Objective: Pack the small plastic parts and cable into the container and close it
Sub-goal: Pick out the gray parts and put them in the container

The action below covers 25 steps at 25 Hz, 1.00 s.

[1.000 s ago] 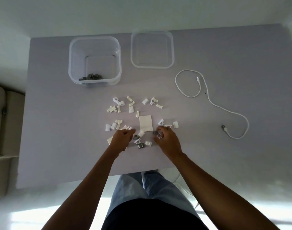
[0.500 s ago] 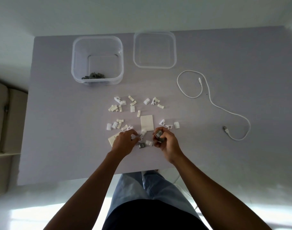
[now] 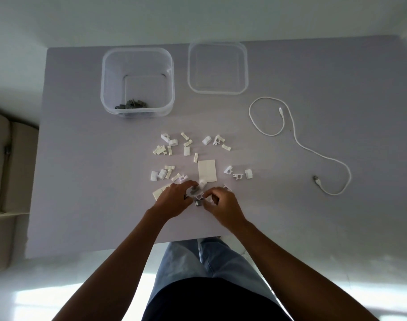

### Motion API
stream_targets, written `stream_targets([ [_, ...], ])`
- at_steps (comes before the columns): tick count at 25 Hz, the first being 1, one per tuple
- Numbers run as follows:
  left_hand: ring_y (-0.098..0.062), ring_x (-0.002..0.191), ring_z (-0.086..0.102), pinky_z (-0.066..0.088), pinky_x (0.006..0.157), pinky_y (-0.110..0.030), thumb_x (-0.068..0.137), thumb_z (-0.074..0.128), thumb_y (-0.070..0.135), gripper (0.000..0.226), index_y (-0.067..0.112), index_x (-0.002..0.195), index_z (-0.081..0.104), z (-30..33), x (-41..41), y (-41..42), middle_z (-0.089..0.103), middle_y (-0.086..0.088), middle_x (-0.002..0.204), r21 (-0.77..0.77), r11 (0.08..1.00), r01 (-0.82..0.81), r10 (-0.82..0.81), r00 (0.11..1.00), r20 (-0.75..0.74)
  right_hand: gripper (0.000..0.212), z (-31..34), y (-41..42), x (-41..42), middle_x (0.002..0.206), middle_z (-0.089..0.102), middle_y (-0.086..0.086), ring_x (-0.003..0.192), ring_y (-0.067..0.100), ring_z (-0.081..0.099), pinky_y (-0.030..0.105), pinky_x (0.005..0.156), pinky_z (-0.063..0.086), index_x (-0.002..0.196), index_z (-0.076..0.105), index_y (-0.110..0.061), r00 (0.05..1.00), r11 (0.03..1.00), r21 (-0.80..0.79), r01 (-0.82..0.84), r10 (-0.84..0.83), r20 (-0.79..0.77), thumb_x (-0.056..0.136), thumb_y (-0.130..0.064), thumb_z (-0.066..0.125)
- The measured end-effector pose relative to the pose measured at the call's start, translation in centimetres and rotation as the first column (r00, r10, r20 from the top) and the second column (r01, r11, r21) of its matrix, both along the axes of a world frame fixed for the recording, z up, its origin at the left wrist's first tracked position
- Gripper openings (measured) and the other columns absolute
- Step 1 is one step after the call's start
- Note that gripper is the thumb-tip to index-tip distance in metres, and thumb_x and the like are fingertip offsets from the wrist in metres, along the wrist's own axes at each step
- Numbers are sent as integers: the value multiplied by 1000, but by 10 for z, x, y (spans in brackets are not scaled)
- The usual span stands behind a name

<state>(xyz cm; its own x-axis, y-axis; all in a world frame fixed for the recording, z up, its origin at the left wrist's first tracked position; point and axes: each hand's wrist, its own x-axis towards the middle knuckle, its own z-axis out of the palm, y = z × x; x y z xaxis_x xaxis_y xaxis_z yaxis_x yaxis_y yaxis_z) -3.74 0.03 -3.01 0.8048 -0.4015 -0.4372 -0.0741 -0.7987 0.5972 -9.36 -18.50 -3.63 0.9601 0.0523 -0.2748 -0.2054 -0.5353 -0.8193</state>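
Note:
A clear square container (image 3: 103, 84) stands open at the back left with several grey parts (image 3: 131, 104) in its near corner. Its clear lid (image 3: 191, 66) lies flat to the right of it. Several small white plastic parts (image 3: 186, 150) are scattered mid-table around a white card (image 3: 206, 170). The white cable (image 3: 297, 144) lies loose on the right. My left hand (image 3: 173, 201) pinches a small grey part (image 3: 194, 190) near the table's front edge. My right hand (image 3: 224, 206) is curled right beside it, fingertips on a small white part (image 3: 208, 200). A dark part (image 3: 199, 202) lies between the hands.
The grey table (image 3: 82, 181) ends just in front of my hands, with my legs below it. A second pale card (image 3: 158, 193) is partly hidden under my left hand. The cable's USB plug (image 3: 316, 178) lies at the right.
Both hands have drawn closer together at the near cluster. The grey part seen at my right fingertips now sits at my left fingertips.

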Motion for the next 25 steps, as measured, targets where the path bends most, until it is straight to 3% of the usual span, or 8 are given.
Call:
stream_targets([
  [3,-21,89,63,41,70,-22,92,62,31,30,25,122,59,-1,0,-2,69,-3,109,12,1000,13,-13,998,69,22,-6,7,-6,98,68,4,79,15,64,26,72,57,108,70,-15,992,977,-177,-115,120,21,88,-25,69],
  [7,-24,89,65,48,70,-26,95,59,27,21,17,113,61,-4,4,1,68,-8,107,51,998,-36,31,995,97,12,-13,16,-5,90,66,8,68,24,66,30,59,56,99,71,-14,976,927,-350,-134,184,113,89,-18,67],
  [13,-26,90,64,47,70,-28,91,65,33,38,14,120,52,-7,11,11,65,-11,108,58,991,-123,121,991,49,16,-8,24,10,100,68,7,80,23,68,31,68,57,103,70,-10,986,936,-335,-107,144,88,91,-19,64],
  [17,-19,86,63,43,67,-20,91,65,32,27,12,108,60,-8,15,16,66,-9,102,44,990,-134,134,991,14,14,2,30,20,84,67,3,71,11,60,20,66,54,92,66,-14,998,995,-100,14,-7,68,86,-25,73],
  [19,-11,71,58,39,60,-16,92,63,33,21,13,99,61,-2,23,16,64,-2,85,-22,975,-223,221,974,-57,10,16,33,35,76,61,5,67,13,53,23,61,47,84,63,-16,937,937,168,308,-268,-222,89,-23,68],
  [21,-8,55,48,34,51,-18,93,61,30,19,12,88,60,9,37,18,56,2,70,-153,876,-457,412,875,-252,18,29,34,53,72,53,8,66,21,45,30,57,39,75,59,-17,764,666,447,597,-302,-569,92,-15,53],
  [22,-9,48,41,30,46,-20,95,56,27,21,11,81,57,18,46,21,50,0,64,-243,746,-620,486,756,-438,20,34,32,62,72,50,8,63,21,41,31,56,33,73,56,-16,721,525,539,658,-233,-653,89,-10,46],
  [25,-11,44,20,15,41,-21,90,44,23,22,19,68,44,51,80,40,33,-2,59,-338,316,-887,323,435,-840,11,54,34,93,78,47,10,61,19,37,30,55,21,75,50,-12,740,315,689,653,-67,-670,73,-10,40],
])
